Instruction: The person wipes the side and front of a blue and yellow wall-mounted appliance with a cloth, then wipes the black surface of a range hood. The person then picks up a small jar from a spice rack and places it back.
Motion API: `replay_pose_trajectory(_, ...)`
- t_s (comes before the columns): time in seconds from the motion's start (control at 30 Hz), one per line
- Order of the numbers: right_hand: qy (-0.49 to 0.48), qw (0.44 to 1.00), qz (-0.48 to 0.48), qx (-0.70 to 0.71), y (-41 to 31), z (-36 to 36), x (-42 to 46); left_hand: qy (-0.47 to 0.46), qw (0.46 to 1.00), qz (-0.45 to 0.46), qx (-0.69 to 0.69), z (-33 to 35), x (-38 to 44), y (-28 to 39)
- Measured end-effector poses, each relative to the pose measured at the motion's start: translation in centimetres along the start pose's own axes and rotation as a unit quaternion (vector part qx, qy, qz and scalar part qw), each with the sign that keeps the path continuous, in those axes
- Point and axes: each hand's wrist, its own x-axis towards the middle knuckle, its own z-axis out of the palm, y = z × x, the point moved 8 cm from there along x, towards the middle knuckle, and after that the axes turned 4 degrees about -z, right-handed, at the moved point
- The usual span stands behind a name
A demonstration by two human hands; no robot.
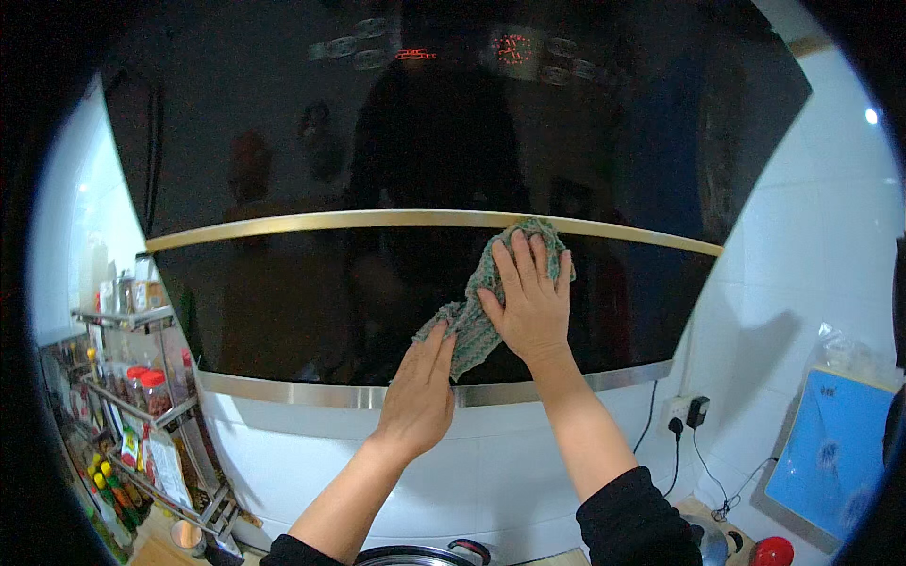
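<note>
A rumpled green-grey cloth lies against the dark glossy lower panel of a range hood. Its upper end overlaps the gold-coloured trim strip. My right hand presses that upper end flat, fingers slightly spread and pointing up. Lower and to the left, my left hand has its fingers over the cloth's other end, holding it to the panel. The left palm is in front of the hood's silver bottom edge. Both palms' undersides are hidden.
On the left stands a metal spice rack with jars and bottles. A pot with a lid sits below my hands. Plugs and cords hang from a wall socket. A blue panel leans at right, near a red round object.
</note>
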Motion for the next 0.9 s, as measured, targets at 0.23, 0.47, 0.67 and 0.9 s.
replay_pose_trajectory(0.23,0.003,0.994,0.105,-0.015,10.6,-1.9,-4.5,-0.048,0.996,0.069,0.039,4.7,4.9,7.6)
replay_pose_trajectory(0.47,0.022,0.982,0.185,-0.017,19.0,-3.2,-8.3,-0.060,0.987,0.122,0.091,9.4,8.7,13.2)
replay_pose_trajectory(0.67,-0.011,0.963,0.268,-0.020,25.1,-4.2,-11.5,-0.050,0.975,0.194,0.100,13.3,11.3,17.4)
replay_pose_trajectory(0.9,0.001,0.949,0.317,-0.004,25.5,-3.9,-15.2,-0.077,0.965,0.219,0.121,15.5,10.7,18.0)
